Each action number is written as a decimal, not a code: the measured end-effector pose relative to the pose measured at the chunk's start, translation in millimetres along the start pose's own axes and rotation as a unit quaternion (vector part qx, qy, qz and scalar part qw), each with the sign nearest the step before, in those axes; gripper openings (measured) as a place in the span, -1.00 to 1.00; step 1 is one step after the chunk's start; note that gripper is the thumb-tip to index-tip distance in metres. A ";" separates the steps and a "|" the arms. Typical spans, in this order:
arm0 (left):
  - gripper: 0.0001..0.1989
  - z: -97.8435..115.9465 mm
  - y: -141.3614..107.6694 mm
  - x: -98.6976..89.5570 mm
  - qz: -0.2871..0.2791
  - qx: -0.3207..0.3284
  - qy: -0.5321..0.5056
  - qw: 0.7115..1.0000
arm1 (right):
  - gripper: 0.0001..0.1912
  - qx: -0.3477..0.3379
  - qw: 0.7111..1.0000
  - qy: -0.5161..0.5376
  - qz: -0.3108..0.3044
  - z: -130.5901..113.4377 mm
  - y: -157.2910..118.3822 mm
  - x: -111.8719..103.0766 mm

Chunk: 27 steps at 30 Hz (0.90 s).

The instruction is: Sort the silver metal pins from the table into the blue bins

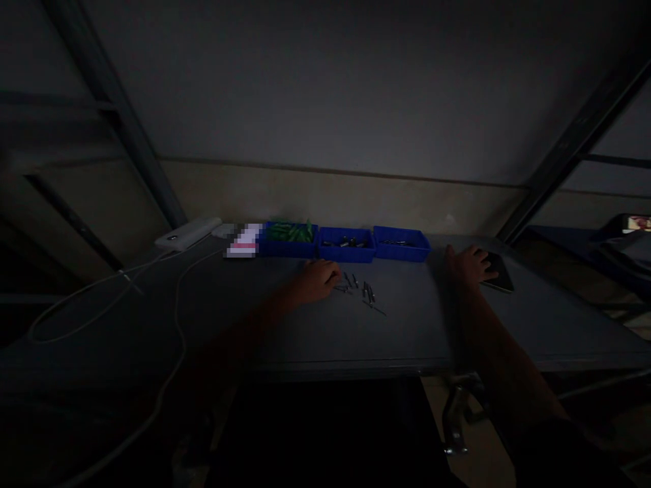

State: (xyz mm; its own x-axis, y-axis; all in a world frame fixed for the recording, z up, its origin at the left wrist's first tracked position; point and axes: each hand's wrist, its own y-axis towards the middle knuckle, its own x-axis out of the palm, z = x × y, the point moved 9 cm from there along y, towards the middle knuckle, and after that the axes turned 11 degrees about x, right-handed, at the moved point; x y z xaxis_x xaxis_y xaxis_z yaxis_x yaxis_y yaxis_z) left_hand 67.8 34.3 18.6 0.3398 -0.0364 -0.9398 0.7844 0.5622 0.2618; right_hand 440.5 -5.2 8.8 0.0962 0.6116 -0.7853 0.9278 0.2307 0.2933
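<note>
My left hand [320, 279] rests on the grey table with its fingers curled; whatever they hold, if anything, is hidden. Just right of it lie several thin metal pieces [369, 293] that look like screws or rivets, loosely scattered. My right hand [468, 266] is at the right with its fingers spread, partly over a dark flat device [499, 272] like a tablet or phone. Behind the metal pieces stand three blue bins: the left bin [264, 247] has green pieces [289, 232], the middle bin [346, 255] small metal parts, the right bin [404, 252] thin metal pieces.
A lit phone-like screen [245, 241], blurred out, lies left of the bins. Beside it is a white box-shaped device [188, 234] with a white cable [178, 318] running over the table's front edge. Metal posts [127, 132] frame the table; the light is dim.
</note>
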 end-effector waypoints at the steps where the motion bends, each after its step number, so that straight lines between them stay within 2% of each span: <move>1: -0.86 -0.3 0.3 0.2 0.001 -0.001 0.003 1.000 | -0.42 -0.012 1.000 0.010 0.013 -5.4 -2.2 -7.0; 3: -0.85 -0.9 0.6 -0.7 0.005 -0.008 0.008 1.000 | -0.47 -0.067 0.995 0.052 0.058 -24.6 -14.3 -28.4; 4: -0.84 -1.0 0.7 -1.9 0.010 -0.011 0.011 1.000 | -0.49 -0.117 0.987 0.085 0.072 -39.1 -26.7 -39.5; 6: -0.82 -1.0 0.9 -5.0 0.024 -0.018 0.015 0.999 | -0.55 -0.247 0.956 0.155 0.043 -73.3 -65.9 -53.4; 8: -0.80 -1.3 1.1 -7.7 0.038 -0.024 0.019 0.999 | -0.60 -0.406 0.893 0.187 -0.047 -108.3 -125.8 -55.4; 10: -0.79 -3.7 1.1 -9.5 0.050 -0.036 0.024 0.998 | -0.63 -0.527 0.822 0.185 -0.110 -127.7 -187.8 -55.7; 12: -0.79 -7.2 1.0 -11.3 0.066 -0.049 0.029 0.996 | -0.66 -0.616 0.757 0.164 -0.143 -134.0 -236.4 -54.3; 14: -0.79 -9.0 1.4 -12.0 0.079 -0.049 0.029 0.995 | -0.69 -0.657 0.722 0.146 -0.162 -132.5 -259.5 -51.1; 22: -0.78 -7.2 3.0 -14.1 0.129 -0.010 0.012 0.992 | -0.76 -0.667 0.709 0.134 -0.184 -125.9 -255.1 -47.7; 27: -0.88 -2.4 0.2 -21.0 0.170 0.024 -0.061 0.983 | -0.73 -0.644 0.733 0.126 -0.179 -128.1 -252.6 -48.4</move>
State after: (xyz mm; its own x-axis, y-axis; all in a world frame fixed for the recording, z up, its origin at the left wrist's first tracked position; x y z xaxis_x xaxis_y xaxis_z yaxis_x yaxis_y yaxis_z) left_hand 59.7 37.1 37.8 0.6445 0.0469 -0.7631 0.6371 0.5190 0.5699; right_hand 155.3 3.8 42.6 -0.2900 0.4205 -0.8597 -0.2492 0.8342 0.4920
